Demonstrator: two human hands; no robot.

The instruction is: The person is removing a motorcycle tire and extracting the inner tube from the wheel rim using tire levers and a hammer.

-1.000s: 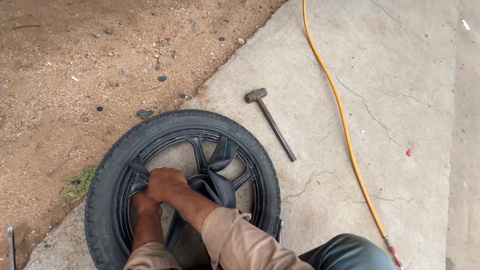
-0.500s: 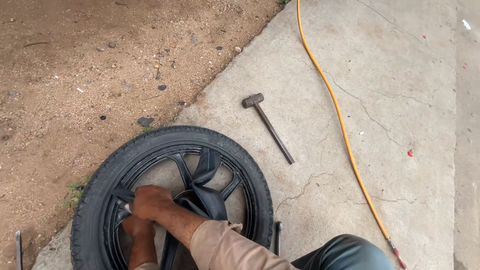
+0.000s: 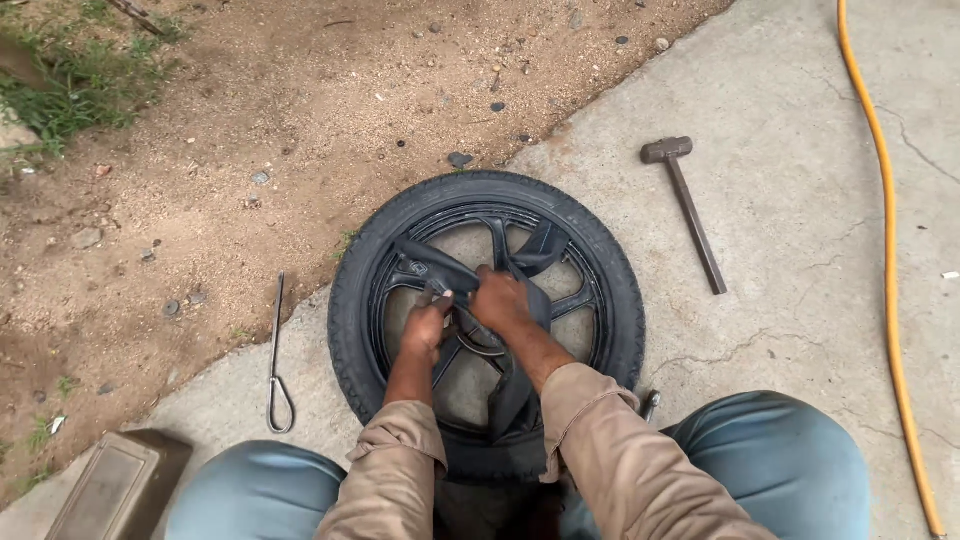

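Both hands meet over the hub of the wheel: the left hand (image 3: 428,325) is clenched around a fold of limp black rubber inner tube (image 3: 520,385), and the right hand (image 3: 500,300) presses down on the same tube just beside it, fingers curled over the rubber, though how firmly it grips I cannot tell. The two hands are nearly touching, the right one slightly farther out.

One pale cracked concrete slab (image 3: 800,300) fills the right and near parts of the scene; bare brown dirt (image 3: 200,150) with scattered stones lies far and left. One black rubber tyre on a black spoked alloy wheel (image 3: 487,320) lies flat at the slab's edge, directly in front of the kneeling person's blue-trousered knees. The tube lies draped across the spokes: its long run goes from the near rim, under the right forearm, up through the hands and on toward the far right spoke. So it lies beneath and just beyond both hands, the left hand nearer to its bunched far-left part.

One long yellow hose (image 3: 888,280) runs near to far along the right side. One brown-headed hammer with a dark handle (image 3: 688,205) rests right of the wheel, head far. One thin grey metal tyre lever with a looped near end (image 3: 277,360) lies left of the wheel. One olive boxy case (image 3: 115,485) sits at the near left corner.
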